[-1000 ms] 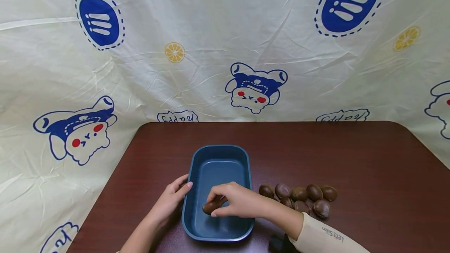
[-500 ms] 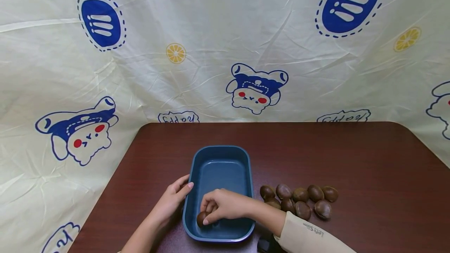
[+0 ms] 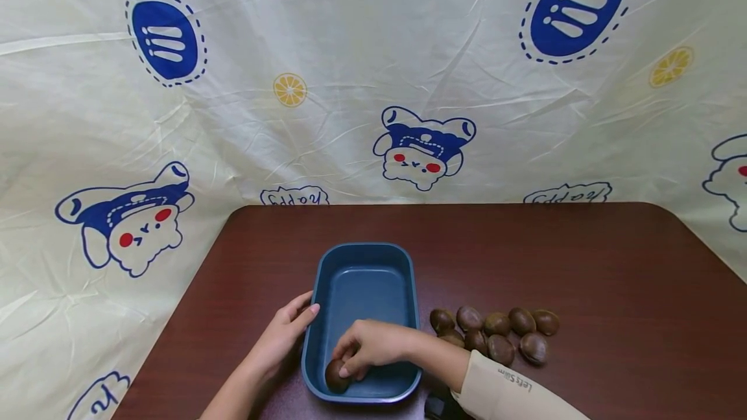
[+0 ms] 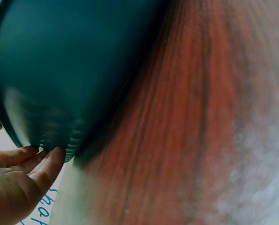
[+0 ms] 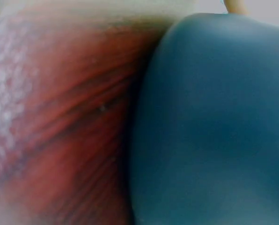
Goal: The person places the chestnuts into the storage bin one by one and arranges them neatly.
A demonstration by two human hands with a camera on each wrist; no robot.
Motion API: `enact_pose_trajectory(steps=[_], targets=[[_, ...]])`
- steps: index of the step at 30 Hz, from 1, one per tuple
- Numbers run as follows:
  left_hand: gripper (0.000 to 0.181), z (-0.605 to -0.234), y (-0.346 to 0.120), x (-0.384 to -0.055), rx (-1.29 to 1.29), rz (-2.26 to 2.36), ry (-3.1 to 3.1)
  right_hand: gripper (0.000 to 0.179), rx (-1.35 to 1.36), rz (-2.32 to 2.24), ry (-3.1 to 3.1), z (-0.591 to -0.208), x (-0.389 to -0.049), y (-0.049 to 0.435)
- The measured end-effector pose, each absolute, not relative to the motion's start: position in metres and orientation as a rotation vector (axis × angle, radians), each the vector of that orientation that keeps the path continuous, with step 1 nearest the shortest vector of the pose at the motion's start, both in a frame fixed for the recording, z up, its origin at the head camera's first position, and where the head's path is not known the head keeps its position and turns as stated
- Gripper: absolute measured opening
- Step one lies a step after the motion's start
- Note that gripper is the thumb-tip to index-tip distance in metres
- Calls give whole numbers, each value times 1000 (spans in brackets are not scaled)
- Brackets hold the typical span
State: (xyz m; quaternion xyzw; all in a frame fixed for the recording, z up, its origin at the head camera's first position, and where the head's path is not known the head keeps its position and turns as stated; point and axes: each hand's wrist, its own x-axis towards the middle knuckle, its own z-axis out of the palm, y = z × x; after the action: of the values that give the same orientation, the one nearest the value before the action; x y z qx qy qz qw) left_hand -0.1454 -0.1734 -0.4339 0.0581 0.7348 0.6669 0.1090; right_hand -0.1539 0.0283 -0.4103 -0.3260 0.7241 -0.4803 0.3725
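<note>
A deep blue rectangular tray (image 3: 367,293) with rounded corners lies on the table. My left hand (image 3: 287,324) holds its left side, thumb at the rim and fingers along the outer wall; the left wrist view shows those fingertips against the tray wall (image 4: 50,70). Inside the tray, my right hand (image 3: 376,345) pinches a brown chestnut (image 3: 335,376) low in the near left corner, partly hidden by the fingers. Only the tray's outside (image 5: 205,122) and the table fill most of the right wrist view; the hand's grip is out of sight there.
Several chestnuts (image 3: 497,323) lie in loose rows just right of the tray, some close to the right forearm. The dark red-brown table (image 3: 630,277) ends at a rounded far edge against a white printed cloth (image 3: 344,141). A black object (image 3: 440,405) sits beneath the right sleeve.
My right hand has moved toward me and lower in the tray with the chestnut, which now sits in the near left corner. The left hand has stayed at the tray's side.
</note>
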Motion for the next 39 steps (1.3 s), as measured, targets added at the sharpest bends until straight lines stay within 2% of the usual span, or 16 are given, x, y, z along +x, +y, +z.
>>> enact_pose_trajectory(steps=[10, 24, 31, 39], targets=[[54, -434, -174, -145, 168, 1968, 2158, 20, -937, -1192, 2017, -410, -156, 29], [50, -432, -175, -144, 159, 1931, 2198, 32, -1002, -1430, 1964, -391, -156, 49], [53, -432, -175, -144, 150, 1946, 2180, 32, -1024, -1454, 2102, -379, -154, 80], [54, -433, -175, -145, 160, 1952, 2156, 36, -966, -1418, 2375, -370, -148, 139]])
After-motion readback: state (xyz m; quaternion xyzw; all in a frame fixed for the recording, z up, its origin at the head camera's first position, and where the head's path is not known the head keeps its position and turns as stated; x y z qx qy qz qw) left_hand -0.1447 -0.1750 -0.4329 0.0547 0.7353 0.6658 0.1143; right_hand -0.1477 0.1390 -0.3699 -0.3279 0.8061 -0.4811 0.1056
